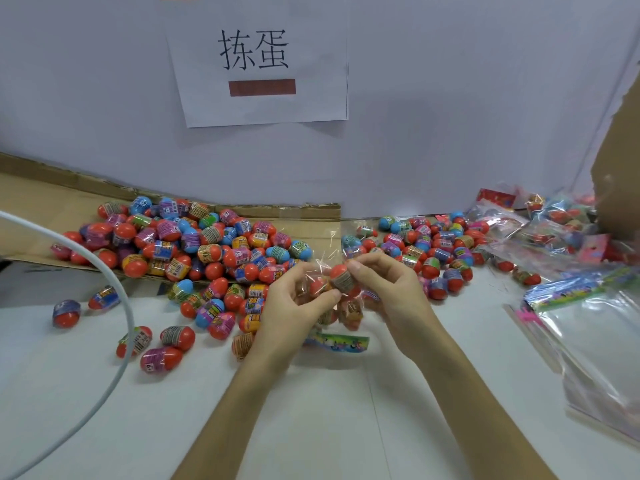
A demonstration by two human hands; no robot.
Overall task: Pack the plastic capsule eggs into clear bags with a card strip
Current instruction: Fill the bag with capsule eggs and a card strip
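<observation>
My left hand grips a clear bag holding several capsule eggs, its colourful card strip at the bottom end near me. My right hand pinches a red-topped capsule egg at the bag's open mouth. A big heap of capsule eggs, red with blue, purple and orange halves and printed wraps, lies just behind my left hand. A second heap lies behind my right hand.
Flattened cardboard lies under the left heap. A stack of empty clear bags with card strips sits at the right; filled bags pile at the back right beside a cardboard box. A white cable arcs at the left. A paper sign hangs on the wall.
</observation>
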